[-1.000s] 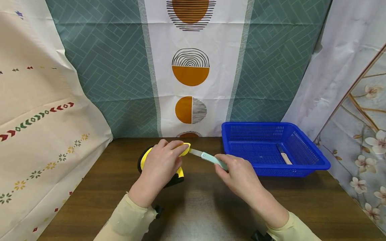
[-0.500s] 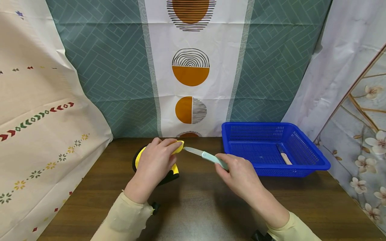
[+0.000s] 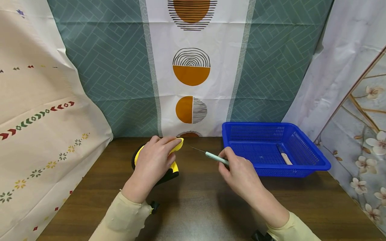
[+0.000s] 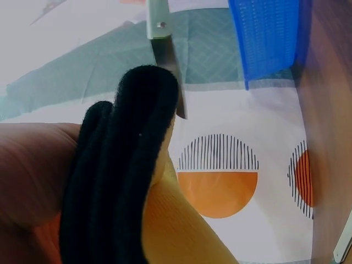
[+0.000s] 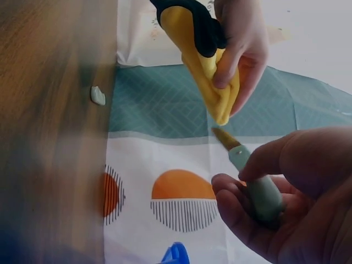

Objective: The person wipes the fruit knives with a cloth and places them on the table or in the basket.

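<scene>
My left hand (image 3: 155, 162) pinches a folded yellow cloth with black trim (image 3: 174, 167), thumb and fingers gathered near its tip. In the left wrist view the thick black trim (image 4: 144, 121) fills the middle and covers part of the blade behind it. My right hand (image 3: 239, 174) grips the pale green handle of a small knife (image 3: 216, 158) between thumb and curled fingers. The blade points toward the cloth and is seen nearly edge-on in the head view. In the right wrist view, the blade (image 5: 226, 138) stands just below the cloth's yellow tip (image 5: 220, 113).
A blue perforated basket (image 3: 301, 167) stands at the back right of the wooden table (image 3: 199, 207). Inside it lies another knife with a pale handle (image 3: 285, 158). A small pale object (image 5: 98, 95) is on the table in the right wrist view. Patterned cloth hangs behind.
The blade has come away from the cloth and turned from flat to edge-on, with the right hand rolling slightly. My left hand has shifted a little left with the cloth.
</scene>
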The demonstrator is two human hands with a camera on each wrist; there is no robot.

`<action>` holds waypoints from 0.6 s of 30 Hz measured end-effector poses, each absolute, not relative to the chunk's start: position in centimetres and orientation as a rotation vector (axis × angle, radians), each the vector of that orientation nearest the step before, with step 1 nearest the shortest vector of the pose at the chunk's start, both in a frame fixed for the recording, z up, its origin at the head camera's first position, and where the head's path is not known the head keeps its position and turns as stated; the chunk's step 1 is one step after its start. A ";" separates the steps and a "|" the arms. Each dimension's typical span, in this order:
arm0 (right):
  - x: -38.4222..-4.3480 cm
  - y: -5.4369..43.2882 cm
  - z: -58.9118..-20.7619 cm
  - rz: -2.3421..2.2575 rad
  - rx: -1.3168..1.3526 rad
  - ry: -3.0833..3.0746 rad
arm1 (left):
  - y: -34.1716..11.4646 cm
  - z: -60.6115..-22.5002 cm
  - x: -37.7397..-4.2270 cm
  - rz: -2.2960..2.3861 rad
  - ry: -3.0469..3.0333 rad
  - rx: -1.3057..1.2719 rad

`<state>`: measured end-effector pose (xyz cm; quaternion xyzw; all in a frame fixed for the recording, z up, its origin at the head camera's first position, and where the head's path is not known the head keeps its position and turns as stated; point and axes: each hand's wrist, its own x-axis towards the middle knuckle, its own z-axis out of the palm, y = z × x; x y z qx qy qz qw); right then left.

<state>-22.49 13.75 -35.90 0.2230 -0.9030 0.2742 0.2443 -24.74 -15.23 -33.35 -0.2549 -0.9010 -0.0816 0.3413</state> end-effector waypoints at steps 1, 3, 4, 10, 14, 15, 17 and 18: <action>-22.5 13.8 -35.9 0.749 0.612 -2.462 | -15.2 -33.3 -24.7 -0.212 -2.342 -0.661; -22.5 13.8 -36.0 0.744 0.622 -2.450 | -15.2 -33.3 -24.6 -0.213 -2.342 -0.661; -22.5 13.8 -36.0 0.737 0.628 -2.441 | -15.1 -33.2 -24.5 -0.213 -2.342 -0.664; -22.6 13.7 -36.0 0.692 0.661 -2.423 | -14.9 -33.0 -24.3 -0.224 -2.325 -0.689; -22.6 13.6 -36.0 0.657 0.665 -2.452 | -14.5 -32.9 -24.1 -0.234 -2.304 -0.722; -22.7 13.5 -36.0 0.650 0.665 -2.457 | -14.4 -32.9 -24.1 -0.234 -2.302 -0.729; -22.7 13.5 -36.1 0.639 0.661 -2.463 | -14.2 -32.9 -24.0 -0.236 -2.297 -0.744; -22.7 13.5 -36.2 0.635 0.661 -2.464 | -14.1 -32.9 -23.9 -0.235 -2.296 -0.750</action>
